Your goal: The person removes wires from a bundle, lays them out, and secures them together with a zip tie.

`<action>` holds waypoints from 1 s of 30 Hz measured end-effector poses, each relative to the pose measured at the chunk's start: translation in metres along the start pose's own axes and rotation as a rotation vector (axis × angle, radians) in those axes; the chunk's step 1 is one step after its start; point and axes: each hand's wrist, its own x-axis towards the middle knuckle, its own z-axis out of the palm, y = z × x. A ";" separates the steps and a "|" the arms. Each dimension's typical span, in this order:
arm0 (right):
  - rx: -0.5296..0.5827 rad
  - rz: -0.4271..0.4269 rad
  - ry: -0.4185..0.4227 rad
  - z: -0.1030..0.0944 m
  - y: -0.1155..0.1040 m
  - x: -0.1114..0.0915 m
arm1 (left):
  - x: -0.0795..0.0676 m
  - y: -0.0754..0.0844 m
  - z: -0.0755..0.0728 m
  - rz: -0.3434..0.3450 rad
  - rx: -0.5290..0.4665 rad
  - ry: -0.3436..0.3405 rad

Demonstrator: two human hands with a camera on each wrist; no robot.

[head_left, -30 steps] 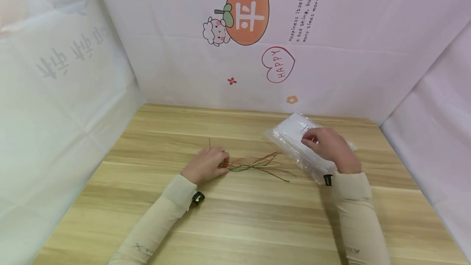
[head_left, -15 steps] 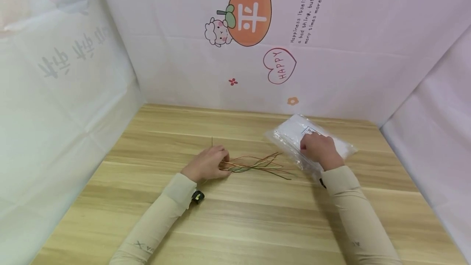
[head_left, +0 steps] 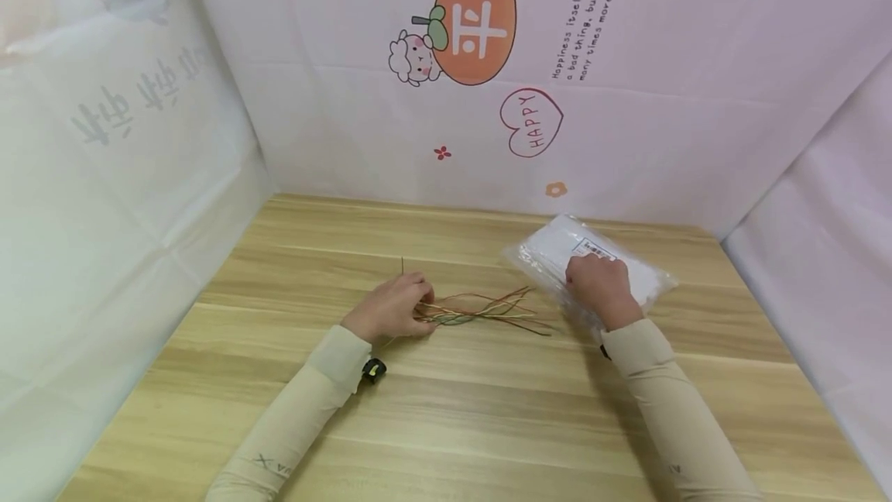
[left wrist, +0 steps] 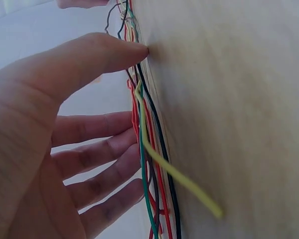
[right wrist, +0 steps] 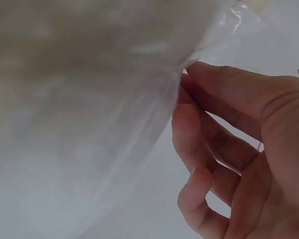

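Note:
A bundle of thin coloured wires (head_left: 481, 316), red, green, yellow and dark, lies across the wooden table. My left hand (head_left: 393, 307) arches over its left part. In the left wrist view the thumb crosses the wires (left wrist: 147, 124) and several fingertips rest against their other side; a bent yellow end sticks out. To the right is a clear plastic bag (head_left: 547, 246) with white contents and a printed label, under my right hand (head_left: 601, 285). The right wrist view shows my right hand (right wrist: 229, 119) pinching the edge of the bag (right wrist: 114, 124) between thumb and index finger, the other fingers curled.
The wooden table (head_left: 474, 424) is bounded by a white printed cloth (head_left: 348, 115) at the back and more white cloth on both sides. The bag sits near the back right of the table.
My right hand has come down and left onto the bag and now pinches its edge. My left hand stays over the wires, almost unmoved.

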 end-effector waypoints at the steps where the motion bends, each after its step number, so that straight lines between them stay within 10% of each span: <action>1: -0.004 0.007 0.003 0.001 0.000 0.001 | 0.000 0.000 0.000 0.002 0.000 -0.002; 30: 0.053 0.001 0.152 -0.008 0.000 -0.009 | -0.003 -0.013 0.000 0.094 -0.001 -0.020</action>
